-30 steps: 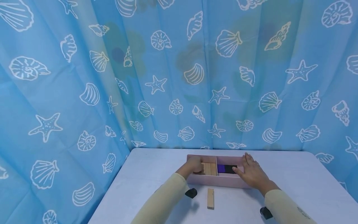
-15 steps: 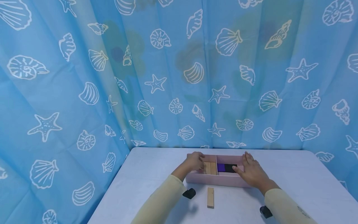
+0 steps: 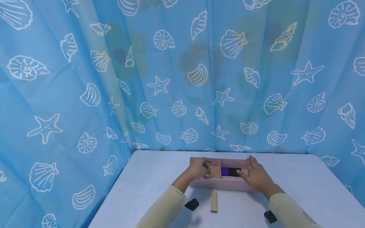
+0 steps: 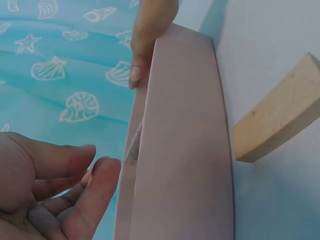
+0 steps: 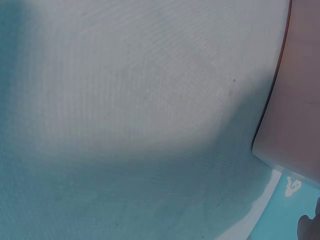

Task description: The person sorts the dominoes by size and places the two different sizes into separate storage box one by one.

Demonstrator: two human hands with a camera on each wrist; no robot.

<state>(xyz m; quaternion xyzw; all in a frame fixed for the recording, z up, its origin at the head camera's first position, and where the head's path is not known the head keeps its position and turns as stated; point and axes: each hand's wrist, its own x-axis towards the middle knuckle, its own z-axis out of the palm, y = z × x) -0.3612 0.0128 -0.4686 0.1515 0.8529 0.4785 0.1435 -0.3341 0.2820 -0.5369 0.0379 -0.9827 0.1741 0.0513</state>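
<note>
A pink box (image 3: 219,184) with a divider stands on the table. Several wooden blocks (image 3: 217,172) lie side by side in its left compartment, partly hidden by my left hand (image 3: 197,167). That hand hovers over this compartment, fingers bent; the left wrist view shows no object between its thumb and forefinger (image 4: 102,182). My right hand (image 3: 256,174) rests over the box's right end with extended fingers, its thumb over the right compartment. A purple block (image 3: 225,171) and a black block (image 3: 234,172) lie in there. One wooden block (image 3: 214,202) lies in front of the box.
The white table (image 3: 142,190) extends around the box. Behind it hangs a blue curtain (image 3: 176,91) with shell prints. Black wrist-camera mounts (image 3: 191,204) sit beneath both cuffs.
My left hand has lifted from the left end of the compartment, its fingers loosened, and shifted slightly right over the wooden blocks. My right hand stays on the box's right end.
</note>
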